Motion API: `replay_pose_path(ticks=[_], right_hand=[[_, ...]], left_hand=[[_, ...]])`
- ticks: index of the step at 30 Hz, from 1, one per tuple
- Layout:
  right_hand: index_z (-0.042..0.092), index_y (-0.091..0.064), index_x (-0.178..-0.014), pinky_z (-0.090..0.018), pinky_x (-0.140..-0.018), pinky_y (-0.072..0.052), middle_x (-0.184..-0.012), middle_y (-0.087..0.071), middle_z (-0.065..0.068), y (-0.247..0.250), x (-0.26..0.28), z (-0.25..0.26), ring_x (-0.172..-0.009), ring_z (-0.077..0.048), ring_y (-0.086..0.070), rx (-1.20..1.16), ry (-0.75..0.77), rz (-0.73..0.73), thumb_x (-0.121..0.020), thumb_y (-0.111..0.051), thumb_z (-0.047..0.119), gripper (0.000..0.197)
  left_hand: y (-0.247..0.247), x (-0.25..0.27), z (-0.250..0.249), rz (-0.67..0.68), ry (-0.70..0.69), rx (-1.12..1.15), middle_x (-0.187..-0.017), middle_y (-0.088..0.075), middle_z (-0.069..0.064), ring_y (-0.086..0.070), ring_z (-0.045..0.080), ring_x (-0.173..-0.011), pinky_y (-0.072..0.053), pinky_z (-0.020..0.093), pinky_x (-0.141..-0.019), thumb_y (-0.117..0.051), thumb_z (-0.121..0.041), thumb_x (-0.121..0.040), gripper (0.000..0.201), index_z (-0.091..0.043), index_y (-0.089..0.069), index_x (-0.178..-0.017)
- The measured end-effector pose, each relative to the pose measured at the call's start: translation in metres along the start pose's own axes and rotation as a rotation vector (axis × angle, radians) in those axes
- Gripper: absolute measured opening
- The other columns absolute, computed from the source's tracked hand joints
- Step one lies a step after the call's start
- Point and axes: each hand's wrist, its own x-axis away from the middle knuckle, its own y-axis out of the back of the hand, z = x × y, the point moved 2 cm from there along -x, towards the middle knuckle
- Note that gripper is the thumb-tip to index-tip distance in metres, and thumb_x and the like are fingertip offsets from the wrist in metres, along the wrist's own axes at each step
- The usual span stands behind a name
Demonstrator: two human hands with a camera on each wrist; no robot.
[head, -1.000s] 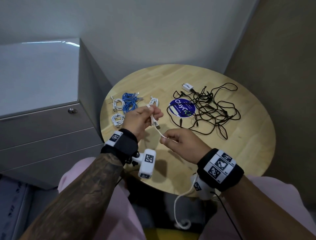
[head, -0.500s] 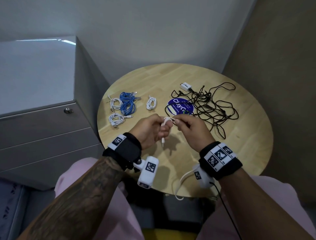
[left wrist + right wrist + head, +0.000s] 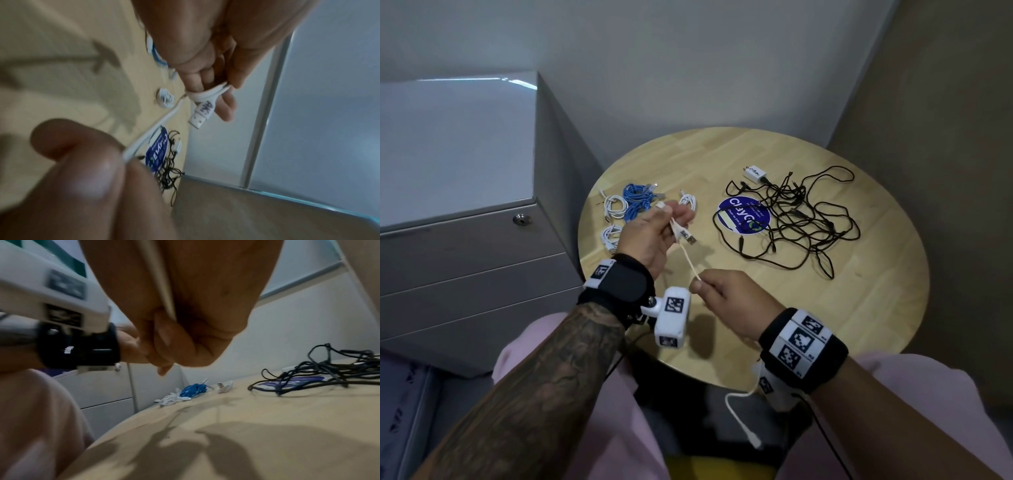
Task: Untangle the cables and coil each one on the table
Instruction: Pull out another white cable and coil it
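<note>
left hand [image 3: 654, 233] raised just left of the round blue sticker [image 3: 743, 216], fingers curled round a small loop of thin white usb cable [image 3: 690, 265], plug end dangling free: likely the coil's anchor. right hand [image 3: 726, 301] nearer the body than the sticker, thumb and forefinger pinching the same cable, kept taut for winding; slack tail trailing off the round wooden surface [image 3: 859, 308]. tangled black cables [image 3: 801, 219] overlapping the sticker's right side, not yet coiled. finished white and blue coils [image 3: 635, 205] left of the sticker. no containers in sight.
</note>
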Motion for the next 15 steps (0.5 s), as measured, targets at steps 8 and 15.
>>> replay_pose_path(ticks=[8, 15], right_hand=[[0.026, -0.071, -0.094, -0.032, -0.056, -0.041, -0.067, -0.054, 0.011, 0.058, 0.008, 0.01, -0.063, -0.012, -0.05, 0.261, 0.155, -0.403, -0.098, -0.06, 0.035, 0.015], [0.03, -0.072, -0.108, -0.037, -0.072, -0.052, -0.088, -0.066, 0.005, 0.057, -0.009, -0.019, -0.081, -0.017, -0.061, 0.15, 0.08, -0.432, -0.1, -0.056, 0.041, 0.021]], left_hand=[[-0.011, 0.016, 0.021, 0.311, -0.008, -0.797, -0.07, -0.068, 0.008, -0.061, 0.019, -0.06, -0.045, 0.029, -0.055, -0.049, -0.015, -0.102, 0.026, -0.004, -0.068, -0.088], [-0.033, 0.03, 0.017, 0.401, 0.443, -0.368, -0.056, -0.029, -0.001, -0.026, 0.013, -0.045, -0.037, 0.028, -0.056, -0.033, -0.023, -0.102, 0.039, -0.009, -0.054, -0.072]])
